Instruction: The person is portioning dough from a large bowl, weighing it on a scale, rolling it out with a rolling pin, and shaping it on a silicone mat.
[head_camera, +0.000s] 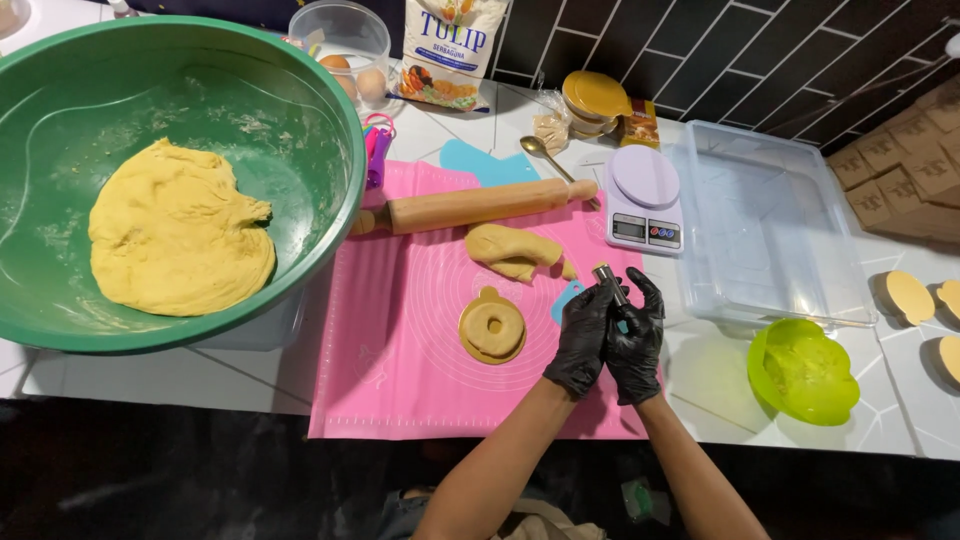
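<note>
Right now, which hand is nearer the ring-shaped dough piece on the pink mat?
Left. The left hand is just right of the ring-shaped dough; the right hand sits beyond it, farther right.

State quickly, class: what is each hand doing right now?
Left hand: closed on the lower part of the small metal cutter.
Right hand: also closed on the small metal cutter, fingers curled beside it.

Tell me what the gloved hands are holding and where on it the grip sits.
Both hands, left hand and right hand, hold a small metal cylinder cutter together. The grip is on its lower part; the open top end stands clear above the fingertips.
</note>
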